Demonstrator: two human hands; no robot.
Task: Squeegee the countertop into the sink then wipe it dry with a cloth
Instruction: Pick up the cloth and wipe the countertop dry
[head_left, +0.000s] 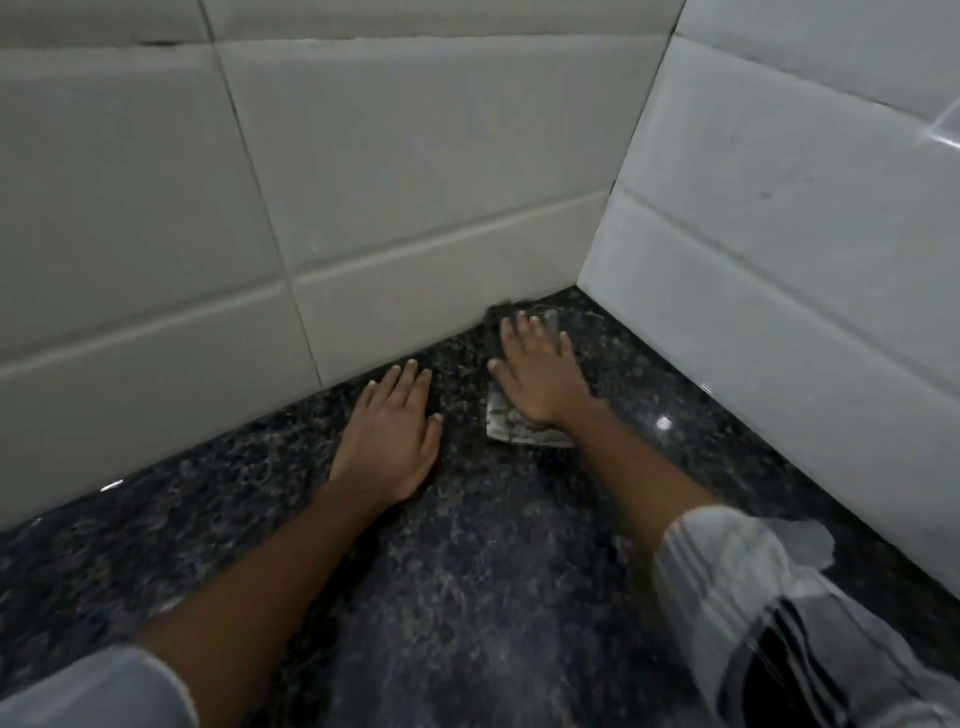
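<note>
A dark speckled granite countertop (467, 571) runs into a tiled corner. A small grey cloth (511, 423) lies flat on it near that corner. My right hand (540, 374) presses down on the cloth with fingers spread, fingertips close to the back wall. My left hand (395, 431) rests flat on the bare stone just left of the cloth, fingers apart, holding nothing. No squeegee and no sink are in view.
White tiled walls rise at the back (389, 208) and on the right (779, 260), meeting in a corner beyond my right hand. Both of my forearms stretch across the counter; a striped sleeve (753, 623) covers my right upper arm.
</note>
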